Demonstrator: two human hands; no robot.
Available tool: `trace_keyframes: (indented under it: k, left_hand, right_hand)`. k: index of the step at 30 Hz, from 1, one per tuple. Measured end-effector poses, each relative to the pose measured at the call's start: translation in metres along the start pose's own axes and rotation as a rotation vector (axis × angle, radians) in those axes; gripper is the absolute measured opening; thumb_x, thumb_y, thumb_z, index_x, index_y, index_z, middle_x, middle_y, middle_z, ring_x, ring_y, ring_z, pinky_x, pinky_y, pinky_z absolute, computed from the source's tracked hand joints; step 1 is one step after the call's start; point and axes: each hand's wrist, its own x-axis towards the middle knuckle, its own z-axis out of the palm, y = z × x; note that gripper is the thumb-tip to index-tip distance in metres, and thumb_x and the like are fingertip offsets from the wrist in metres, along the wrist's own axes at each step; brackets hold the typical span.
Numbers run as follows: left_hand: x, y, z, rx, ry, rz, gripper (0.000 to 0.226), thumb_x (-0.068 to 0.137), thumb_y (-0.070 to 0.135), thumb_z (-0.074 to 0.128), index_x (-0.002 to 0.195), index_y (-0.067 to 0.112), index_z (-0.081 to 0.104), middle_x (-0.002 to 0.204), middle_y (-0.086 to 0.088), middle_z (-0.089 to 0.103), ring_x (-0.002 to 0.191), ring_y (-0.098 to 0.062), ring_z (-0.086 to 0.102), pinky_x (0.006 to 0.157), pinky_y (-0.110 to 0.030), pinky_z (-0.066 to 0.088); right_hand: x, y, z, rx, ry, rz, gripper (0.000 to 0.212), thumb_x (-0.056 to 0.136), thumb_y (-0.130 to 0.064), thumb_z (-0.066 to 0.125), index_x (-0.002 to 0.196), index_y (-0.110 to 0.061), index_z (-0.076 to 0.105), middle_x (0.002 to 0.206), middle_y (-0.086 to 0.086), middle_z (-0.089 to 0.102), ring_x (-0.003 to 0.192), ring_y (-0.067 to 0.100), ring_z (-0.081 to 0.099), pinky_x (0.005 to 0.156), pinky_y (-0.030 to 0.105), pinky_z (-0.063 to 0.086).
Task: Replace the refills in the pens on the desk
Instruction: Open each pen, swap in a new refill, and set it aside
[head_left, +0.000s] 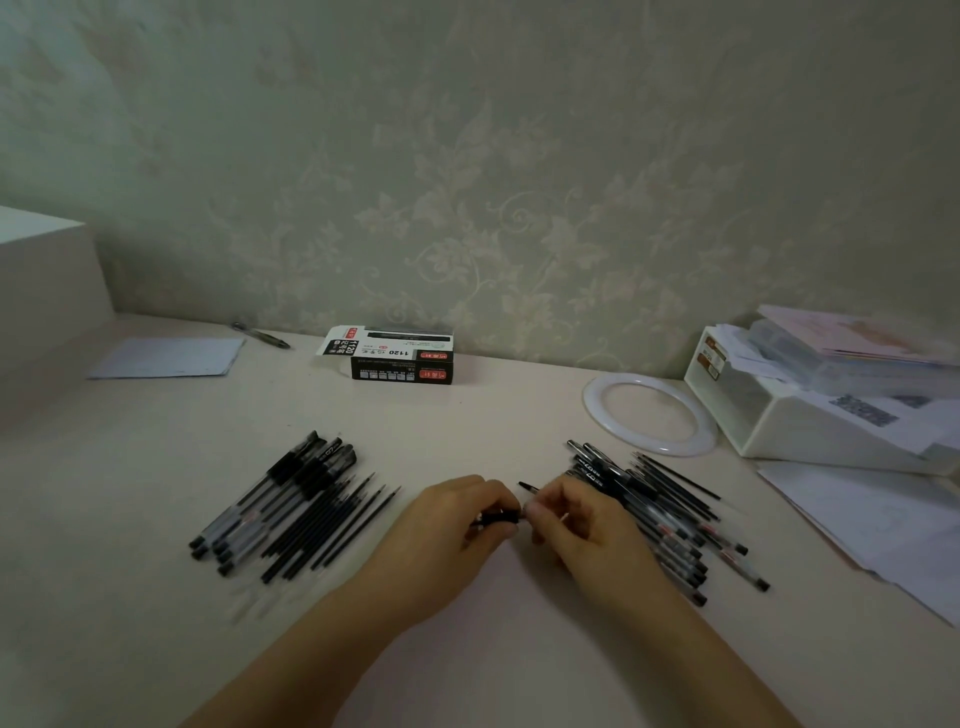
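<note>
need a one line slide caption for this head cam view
Both hands work a black pen at mid-desk, between a left pile of pens and refills and a right pile.

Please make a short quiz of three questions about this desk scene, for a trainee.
1. True or false: the pen box stands against the wall.
2. What lies nearest the white ring? A) the left pile B) the right pile C) the lone pen
3. What do the left hand and the right hand hold together?

Key: 1 true. 2 B. 3 a black pen part, pinched between both hands.
</note>
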Motion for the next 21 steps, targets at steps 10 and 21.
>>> trace_keyframes:
  k: [10, 21]
  left_hand:
    - [0.0002, 0.0023, -0.0007, -0.046, 0.016, -0.001, 0.008, 0.09, 0.024, 0.065, 0.096, 0.027, 0.068, 0.087, 0.013, 0.065, 0.083, -0.003, 0.06, 0.072, -0.017, 0.047]
    - [0.0009, 0.0011, 0.0002, -0.011, 0.088, -0.05, 0.008, 0.088, 0.024, 0.067, 0.095, 0.028, 0.07, 0.085, 0.014, 0.064, 0.079, -0.003, 0.059, 0.07, -0.016, 0.047]
  right_hand:
    - [-0.0015, -0.0034, 0.0021, -0.035, -0.001, -0.028, 0.022, 0.095, -0.034, 0.061, 0.074, -0.028, 0.064, 0.064, -0.006, 0.063, 0.058, 0.003, 0.054, 0.059, 0.022, 0.043]
    - [-0.0018, -0.0034, 0.006, -0.207, 0.175, -0.147, 0.018, 0.094, -0.041, 0.055, 0.086, -0.03, 0.067, 0.073, -0.012, 0.063, 0.065, 0.002, 0.057, 0.059, 0.011, 0.04]
